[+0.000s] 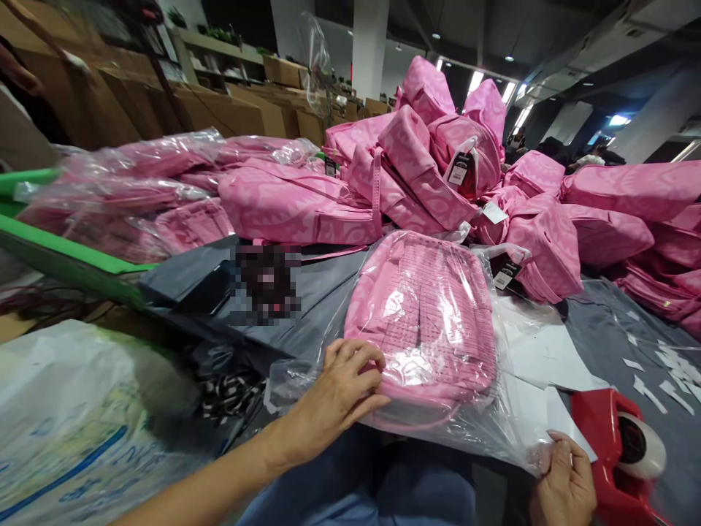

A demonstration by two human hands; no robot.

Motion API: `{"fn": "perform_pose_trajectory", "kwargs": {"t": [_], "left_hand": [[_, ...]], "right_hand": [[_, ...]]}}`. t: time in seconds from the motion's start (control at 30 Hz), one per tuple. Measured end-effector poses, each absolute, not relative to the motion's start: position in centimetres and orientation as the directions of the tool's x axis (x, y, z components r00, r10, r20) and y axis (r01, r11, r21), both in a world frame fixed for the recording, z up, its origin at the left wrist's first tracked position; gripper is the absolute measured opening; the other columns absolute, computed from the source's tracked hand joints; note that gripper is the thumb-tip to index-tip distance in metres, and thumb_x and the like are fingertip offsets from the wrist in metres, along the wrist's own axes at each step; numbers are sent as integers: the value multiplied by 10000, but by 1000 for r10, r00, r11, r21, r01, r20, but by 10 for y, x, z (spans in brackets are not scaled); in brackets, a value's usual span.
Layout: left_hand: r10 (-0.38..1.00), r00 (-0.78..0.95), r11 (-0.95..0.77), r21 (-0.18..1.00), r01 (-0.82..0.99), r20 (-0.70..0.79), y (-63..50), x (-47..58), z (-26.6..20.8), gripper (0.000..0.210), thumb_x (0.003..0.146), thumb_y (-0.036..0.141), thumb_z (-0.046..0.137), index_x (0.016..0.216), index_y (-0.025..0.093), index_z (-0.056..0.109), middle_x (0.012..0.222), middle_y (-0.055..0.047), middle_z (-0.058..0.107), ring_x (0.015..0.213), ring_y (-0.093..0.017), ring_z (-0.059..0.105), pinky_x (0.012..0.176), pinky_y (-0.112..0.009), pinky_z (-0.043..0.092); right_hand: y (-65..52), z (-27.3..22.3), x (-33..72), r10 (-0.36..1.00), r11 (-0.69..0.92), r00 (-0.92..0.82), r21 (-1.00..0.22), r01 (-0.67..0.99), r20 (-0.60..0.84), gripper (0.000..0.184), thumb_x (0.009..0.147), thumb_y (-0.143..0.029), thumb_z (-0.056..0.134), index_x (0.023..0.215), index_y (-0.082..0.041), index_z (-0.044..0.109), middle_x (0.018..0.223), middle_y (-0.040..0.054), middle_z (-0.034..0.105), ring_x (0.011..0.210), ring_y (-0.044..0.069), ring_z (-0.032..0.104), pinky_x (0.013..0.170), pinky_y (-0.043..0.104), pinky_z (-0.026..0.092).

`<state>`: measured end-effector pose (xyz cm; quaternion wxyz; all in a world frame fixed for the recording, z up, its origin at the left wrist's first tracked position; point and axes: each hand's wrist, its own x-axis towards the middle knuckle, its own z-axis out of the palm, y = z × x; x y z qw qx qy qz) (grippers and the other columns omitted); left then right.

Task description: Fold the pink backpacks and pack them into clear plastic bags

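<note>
A pink backpack [421, 314] lies in front of me inside a clear plastic bag [509, 416], with its mesh-lined panel facing up. My left hand [350, 380] rests on the near left edge of the wrapped backpack, its fingers bent and somewhat apart over the plastic. At the near right corner, my right hand [567, 478] pinches the plastic bag between thumb and fingers. Just right of that hand stands a red tape dispenser [599, 431] with a roll of tape [643, 446]. White paper sheets [542, 354] lie partly under the plastic.
Unwrapped pink backpacks [405, 161] with tags are heaped behind. Wrapped ones [136, 161] fill a green-edged bin [82, 248] at left. A large printed plastic sack [71, 424] stands near left. Paper scraps [679, 372] litter the grey table cover [596, 321]. Cardboard boxes [219, 109] stand behind.
</note>
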<state>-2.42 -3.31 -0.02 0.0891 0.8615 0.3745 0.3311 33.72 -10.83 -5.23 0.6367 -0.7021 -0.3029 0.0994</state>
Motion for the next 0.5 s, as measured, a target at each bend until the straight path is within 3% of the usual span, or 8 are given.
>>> {"fn": "perform_pose_trajectory", "kwargs": {"t": [0.17,0.23,0.37,0.5], "left_hand": [[673,523,-735,394,552,523,-21,-21,5,184,1039,279,552,894,216,647,1040,-14,656,1051,-195,541,1031,-403,267],[700,527,-714,455,533,481,-10,-17,7,257,1056,296,500,868,205,650,1002,-17,657,1010,-187,554,1037,-408,284],[786,588,-529,702,477,192,10,-13,10,325,1002,372,561,743,189,633,949,-9,629,931,-178,561,903,-333,387],[817,574,-404,766,499,57,13,-15,12,294,958,364,589,725,187,615,955,-11,603,953,-195,536,882,-327,392]], "right_hand": [[-107,-61,342,554,53,789,-957,286,267,610,809,-767,670,938,-172,628,564,-72,448,528,107,432,533,224,397],[-107,-67,345,547,70,794,-959,274,267,577,830,-738,671,946,-174,629,566,-75,442,533,103,430,533,219,385],[-105,-74,351,552,40,802,-969,246,226,601,797,-743,690,960,-167,642,554,-73,461,524,106,441,512,217,384],[-98,-70,356,620,-101,781,-979,176,76,677,670,-768,747,943,-154,665,563,-59,494,512,112,451,456,217,353]]}}
